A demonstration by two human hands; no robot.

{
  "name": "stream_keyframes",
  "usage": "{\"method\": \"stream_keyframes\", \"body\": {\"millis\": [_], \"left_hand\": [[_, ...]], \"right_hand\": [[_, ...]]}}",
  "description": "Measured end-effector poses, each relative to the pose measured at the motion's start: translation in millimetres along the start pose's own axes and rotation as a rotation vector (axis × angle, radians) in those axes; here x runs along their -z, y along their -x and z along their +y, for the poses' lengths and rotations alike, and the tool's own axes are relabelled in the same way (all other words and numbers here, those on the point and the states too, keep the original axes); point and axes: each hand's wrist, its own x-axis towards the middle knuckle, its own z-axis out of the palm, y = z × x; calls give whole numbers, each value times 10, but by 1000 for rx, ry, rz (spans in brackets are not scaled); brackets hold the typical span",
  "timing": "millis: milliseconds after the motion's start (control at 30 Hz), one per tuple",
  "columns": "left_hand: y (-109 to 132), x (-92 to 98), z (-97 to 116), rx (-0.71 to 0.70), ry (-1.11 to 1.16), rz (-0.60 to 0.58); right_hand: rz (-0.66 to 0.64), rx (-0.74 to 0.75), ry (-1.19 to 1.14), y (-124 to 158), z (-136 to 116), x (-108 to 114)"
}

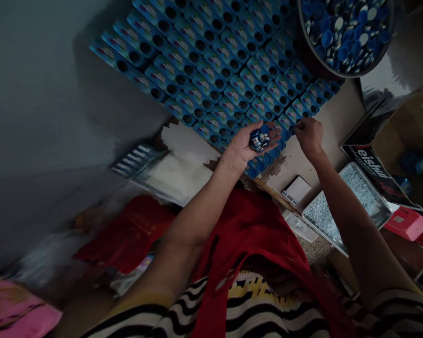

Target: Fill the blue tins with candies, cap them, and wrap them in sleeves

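Note:
My left hand (248, 143) is cupped palm-up and holds a small heap of blue caps (260, 139). It hovers over the near edge of a large block of blue tins (211, 61) with round open holes, packed in rows on a table. My right hand (308, 134) is closed in a pinch at the near right corner of the block, its fingertips on one tin; what it pinches is too small to see. A few tins in the row nearest me carry blue caps (268, 158).
A round tub of blue and white caps (345, 33) stands at the far right. A metal tray of pale pellets (345, 202), a small white scale (296, 190) and an open cardboard box (402, 145) lie to the right. Red cloth (127, 234) lies left.

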Motion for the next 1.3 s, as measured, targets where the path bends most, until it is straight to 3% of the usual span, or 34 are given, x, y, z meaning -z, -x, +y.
{"method": "stream_keyframes", "body": {"millis": [167,367,533,667,800,900,967,1167,1300], "left_hand": [[2,39,91,17,-2,-34],[-219,-76,155,123,-47,-55],[-304,-104,161,200,-91,-40],[-365,-151,120,200,-141,23],[-456,-217,54,262,-183,-1],[-478,-238,98,322,-207,-71],[-468,-249,189,305,-204,-81],[-493,-292,505,215,-184,-90],[-563,-280,565,210,-175,-129]], "right_hand": [[-80,-76,89,-104,-42,40],[-144,-210,175,-297,-51,89],[-56,-100,-4,28,-258,145],[12,34,-176,349,-448,32],[45,-91,-324,425,-344,-55],[162,-271,-359,309,-118,-25],[184,-303,-291,179,0,9],[-42,-329,63,-237,7,137],[-163,-385,219,-456,-15,250]]}}
